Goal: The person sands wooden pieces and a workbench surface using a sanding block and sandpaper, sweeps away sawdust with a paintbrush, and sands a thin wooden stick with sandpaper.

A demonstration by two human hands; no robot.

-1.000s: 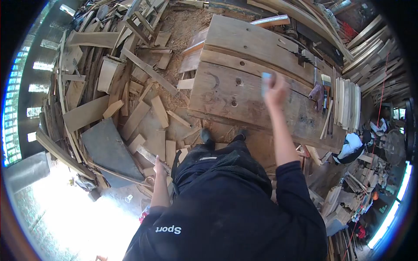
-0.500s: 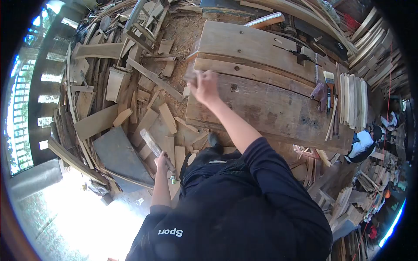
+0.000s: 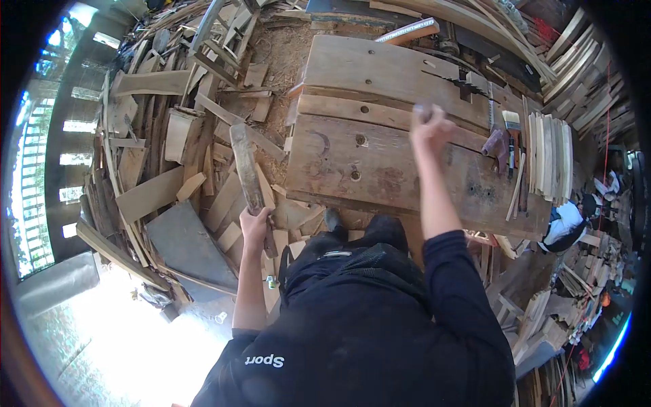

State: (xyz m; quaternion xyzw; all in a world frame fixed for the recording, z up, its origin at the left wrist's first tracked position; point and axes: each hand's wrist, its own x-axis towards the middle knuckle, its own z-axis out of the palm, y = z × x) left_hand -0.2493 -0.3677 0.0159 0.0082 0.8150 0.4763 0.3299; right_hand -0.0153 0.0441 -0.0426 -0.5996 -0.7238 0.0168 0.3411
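Note:
My left hand [image 3: 255, 227] is closed around the lower part of a long, rough wooden strip [image 3: 245, 163], which points up and away over the scraps on the floor. My right hand [image 3: 432, 129] is above the wooden workbench [image 3: 325, 149], near its middle. Its fingers are curled and smeared by motion; a small dark shape shows at the fingertips, too blurred to name. The bench top has several round holes and a long gap between its boards. Whether the right hand touches the bench is unclear.
A brush [image 3: 512, 122] and a stack of thin wooden slats [image 3: 548, 159] lie at the bench's right end. A hand saw [image 3: 410, 31] rests at the far edge. Wood offcuts [image 3: 149, 186] and a dark board [image 3: 190, 241] cover the floor to the left.
My right hand has moved from the bench's left end rightward to its middle. My left hand has risen and moved forward with the wooden strip, which now stands steeper.

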